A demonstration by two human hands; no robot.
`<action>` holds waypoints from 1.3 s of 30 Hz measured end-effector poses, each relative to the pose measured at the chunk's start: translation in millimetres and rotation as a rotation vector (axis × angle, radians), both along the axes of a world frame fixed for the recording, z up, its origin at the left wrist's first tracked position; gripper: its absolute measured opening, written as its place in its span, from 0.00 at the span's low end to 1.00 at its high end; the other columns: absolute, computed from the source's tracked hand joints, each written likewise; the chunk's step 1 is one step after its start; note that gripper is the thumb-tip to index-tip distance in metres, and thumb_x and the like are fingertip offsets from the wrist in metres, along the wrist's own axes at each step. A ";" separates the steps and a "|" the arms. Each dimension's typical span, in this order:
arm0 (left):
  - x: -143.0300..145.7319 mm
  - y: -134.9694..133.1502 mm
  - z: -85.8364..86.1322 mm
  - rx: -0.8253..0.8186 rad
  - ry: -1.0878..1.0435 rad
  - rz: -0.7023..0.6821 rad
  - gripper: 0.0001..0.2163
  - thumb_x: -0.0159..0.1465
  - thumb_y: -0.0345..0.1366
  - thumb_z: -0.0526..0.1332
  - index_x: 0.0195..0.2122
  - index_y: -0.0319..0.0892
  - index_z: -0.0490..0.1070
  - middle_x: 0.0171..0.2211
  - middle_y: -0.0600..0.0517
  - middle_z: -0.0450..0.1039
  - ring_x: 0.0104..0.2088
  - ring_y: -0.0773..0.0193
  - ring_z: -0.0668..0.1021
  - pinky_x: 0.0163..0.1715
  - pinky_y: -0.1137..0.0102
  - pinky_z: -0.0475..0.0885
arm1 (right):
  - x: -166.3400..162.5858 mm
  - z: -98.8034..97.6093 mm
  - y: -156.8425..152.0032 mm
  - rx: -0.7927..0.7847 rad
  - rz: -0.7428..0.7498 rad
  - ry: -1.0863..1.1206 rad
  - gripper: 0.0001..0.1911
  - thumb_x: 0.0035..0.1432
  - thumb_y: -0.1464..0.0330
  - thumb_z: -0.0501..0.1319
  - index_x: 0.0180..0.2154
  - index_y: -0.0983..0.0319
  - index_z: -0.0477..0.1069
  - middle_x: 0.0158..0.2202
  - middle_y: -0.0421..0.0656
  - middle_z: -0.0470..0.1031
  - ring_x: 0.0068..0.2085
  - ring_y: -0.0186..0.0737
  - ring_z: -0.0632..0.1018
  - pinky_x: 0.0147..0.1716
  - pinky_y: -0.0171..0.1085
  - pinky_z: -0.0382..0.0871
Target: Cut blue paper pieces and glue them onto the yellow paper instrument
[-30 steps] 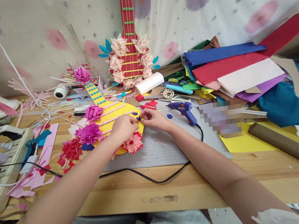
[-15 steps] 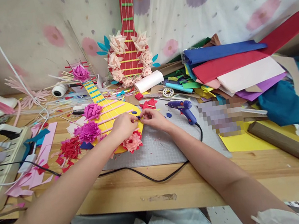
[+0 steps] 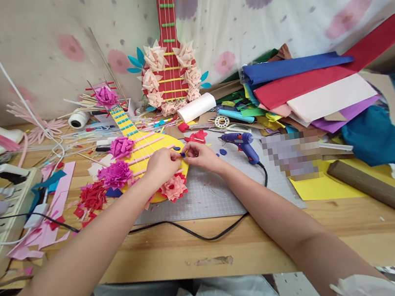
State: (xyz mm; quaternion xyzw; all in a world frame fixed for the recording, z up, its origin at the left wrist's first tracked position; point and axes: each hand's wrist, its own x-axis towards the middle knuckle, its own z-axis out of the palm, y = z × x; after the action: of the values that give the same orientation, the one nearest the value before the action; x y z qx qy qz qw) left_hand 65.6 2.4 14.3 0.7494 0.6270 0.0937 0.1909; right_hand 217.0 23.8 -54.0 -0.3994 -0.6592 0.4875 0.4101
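A small dark blue paper petal (image 3: 183,154) sits between the fingertips of my left hand (image 3: 165,165) and my right hand (image 3: 201,156), both closed in a pinch. They meet over the right edge of a yellow paper guitar (image 3: 168,140) with pink strips, white strings and a blue-banded neck. Another blue petal (image 3: 177,148) lies on the yellow body just above my fingers. Purple paper flowers (image 3: 115,174) line its left side, and a pink-and-red flower (image 3: 174,187) is at the bottom, below my left wrist. More blue petals (image 3: 223,152) rest on the mat beside my right hand.
A blue glue gun (image 3: 238,143) lies on the grey cutting mat (image 3: 199,209), its black cord curving along the front. Behind stands a red guitar (image 3: 170,73) with pale flowers. Coloured paper (image 3: 299,85) is piled right; a power strip (image 3: 5,216) stands left.
Both hands stay nearly in place, still pinching at the guitar's edge. The fingertips have shifted very slightly; nothing else has visibly moved.
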 end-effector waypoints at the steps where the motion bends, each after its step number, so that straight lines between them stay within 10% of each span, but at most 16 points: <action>1: 0.5 -0.3 0.4 0.008 0.006 -0.007 0.14 0.55 0.35 0.57 0.39 0.44 0.78 0.36 0.50 0.77 0.34 0.62 0.77 0.35 0.72 0.68 | 0.3 -0.2 0.1 -0.002 -0.001 0.007 0.11 0.41 0.66 0.60 0.31 0.62 0.64 0.19 0.31 0.56 0.22 0.29 0.60 0.24 0.33 0.51; 39: -0.1 5.0 -3.9 0.078 0.009 -0.027 0.15 0.49 0.32 0.58 0.38 0.43 0.78 0.37 0.49 0.77 0.40 0.58 0.77 0.40 0.70 0.69 | 5.8 -0.5 4.2 -0.009 0.066 -0.026 0.10 0.43 0.67 0.58 0.32 0.61 0.65 0.19 0.31 0.54 0.22 0.29 0.58 0.24 0.33 0.50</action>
State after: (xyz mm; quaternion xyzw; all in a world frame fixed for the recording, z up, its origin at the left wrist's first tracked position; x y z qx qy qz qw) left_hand 65.5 7.4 10.4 0.7651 0.6136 0.1122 0.1599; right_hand 222.7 28.0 -54.5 -0.3857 -0.6752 0.4982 0.3836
